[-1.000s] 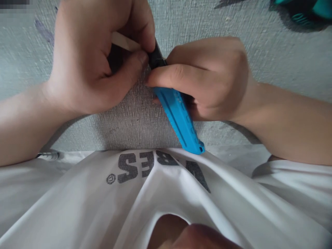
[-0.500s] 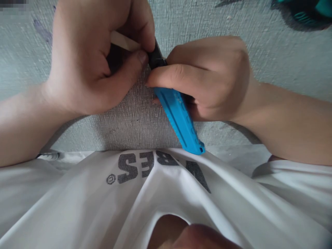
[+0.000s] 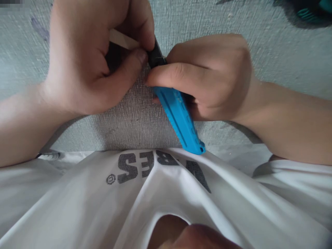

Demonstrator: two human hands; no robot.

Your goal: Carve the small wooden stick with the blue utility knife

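My right hand is closed around a blue-handled utility knife, its thumb across the front of it. The blue plastic handle slants down to the right and its lower tip reaches my shirt. Past the thumb shows its black upper part; no blade is visible. My left hand is closed in a pinch, thumb and forefinger meeting against that black part. Between these fingers runs a pale, straight-edged strip with a dark area below it. What the strip belongs to is hidden by the hand.
Under my hands lies a grey textured surface. At the top right is a dark and teal object, cut off by the frame. My white shirt with dark lettering fills the near side.
The dark and teal object and the marks on the surface sit slightly higher in view. My hands and the utility knife stay almost the same.
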